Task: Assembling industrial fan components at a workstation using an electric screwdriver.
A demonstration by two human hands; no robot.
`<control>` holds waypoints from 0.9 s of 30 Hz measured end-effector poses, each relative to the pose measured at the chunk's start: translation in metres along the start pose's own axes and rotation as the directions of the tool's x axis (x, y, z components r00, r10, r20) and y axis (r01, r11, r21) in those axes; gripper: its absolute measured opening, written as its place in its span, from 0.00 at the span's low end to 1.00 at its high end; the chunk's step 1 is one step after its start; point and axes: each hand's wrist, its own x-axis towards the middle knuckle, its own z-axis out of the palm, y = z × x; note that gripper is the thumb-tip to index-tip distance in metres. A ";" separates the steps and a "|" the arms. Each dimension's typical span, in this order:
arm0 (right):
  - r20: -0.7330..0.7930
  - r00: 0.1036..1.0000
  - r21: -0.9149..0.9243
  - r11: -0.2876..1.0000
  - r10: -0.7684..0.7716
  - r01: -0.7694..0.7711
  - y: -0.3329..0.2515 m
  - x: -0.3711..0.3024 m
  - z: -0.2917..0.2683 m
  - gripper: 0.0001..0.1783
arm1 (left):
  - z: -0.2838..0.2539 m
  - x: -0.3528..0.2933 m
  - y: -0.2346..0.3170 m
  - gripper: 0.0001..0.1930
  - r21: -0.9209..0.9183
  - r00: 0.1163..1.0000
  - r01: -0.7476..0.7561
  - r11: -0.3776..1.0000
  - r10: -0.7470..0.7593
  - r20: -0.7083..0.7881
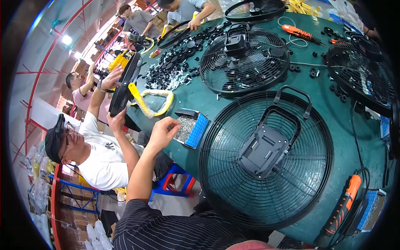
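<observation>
My left hand (163,134) hovers at the left edge of a small blue open box (198,131) full of small metal screws (184,127). Its fingers are curled together in a pinch, and whatever is between them is too small to make out. In front of me a round black fan (266,208) lies on the table, with a dark grey motor housing (264,152) at its middle and a tubular black handle (308,102) at its far rim. My right hand is out of view.
A green table (183,156) carries more black fans (246,79), loose black knobs (168,62) and a yellow handle (168,102). Orange electric screwdrivers (346,200) lie at right and far back. A co-worker (102,154) at left holds a black fan (125,85).
</observation>
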 end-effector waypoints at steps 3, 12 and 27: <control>-0.020 0.999 -0.026 0.999 0.041 -0.042 0.014 -0.015 -0.016 0.14 | 0.001 0.003 0.007 0.05 -0.025 0.999 -0.040 0.999 0.040 -0.005; -0.103 0.980 -0.213 0.958 0.173 -0.191 0.038 -0.085 -0.108 0.15 | -0.002 -0.003 0.047 0.04 -0.117 0.976 -0.213 0.970 0.206 -0.068; 0.380 0.626 -0.102 0.704 0.680 -0.703 -0.115 -0.207 -0.307 0.16 | -0.011 -0.021 0.113 0.03 -0.397 0.770 -0.628 0.669 0.609 -0.190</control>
